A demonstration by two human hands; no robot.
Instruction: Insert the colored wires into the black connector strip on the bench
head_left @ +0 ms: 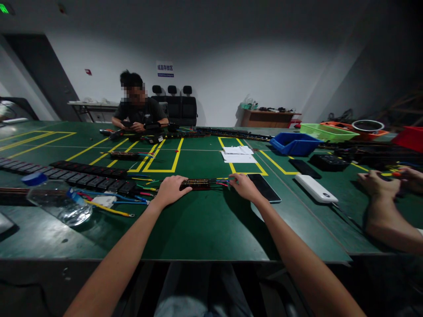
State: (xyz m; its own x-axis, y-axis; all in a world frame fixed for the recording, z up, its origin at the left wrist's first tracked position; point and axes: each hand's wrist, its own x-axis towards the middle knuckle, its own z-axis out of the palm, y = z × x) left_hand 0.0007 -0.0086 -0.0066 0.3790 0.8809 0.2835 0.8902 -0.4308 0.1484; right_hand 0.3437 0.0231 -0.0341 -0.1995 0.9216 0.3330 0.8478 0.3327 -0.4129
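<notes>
Far left on the green surface (185, 229), there's a clear bottle (76, 211) with a blue cap, partly blocking the view of a long row of black modules (95, 181); a tangle of cables (114, 212) runs from there towards the left hand (172, 191), crowding that side. And that left grip is grasping the near-left end of the dark wired strip (199, 184), which lies mid-surface between the 2 hands! Long axis left to right, roughly along the surface's near edge, its coloured wires (222, 182) pointing right. White papers (238, 155) lie beyond. Over to the right hand (244, 187): fingertips at those wires, but pinched or loose, I can't tell. Just beside it, 1 phone (267, 189); then a blue bin (292, 144) farther back, a white power bank (316, 188), a black box (329, 162), and a co-worker's hands (381, 184) at far right.
</notes>
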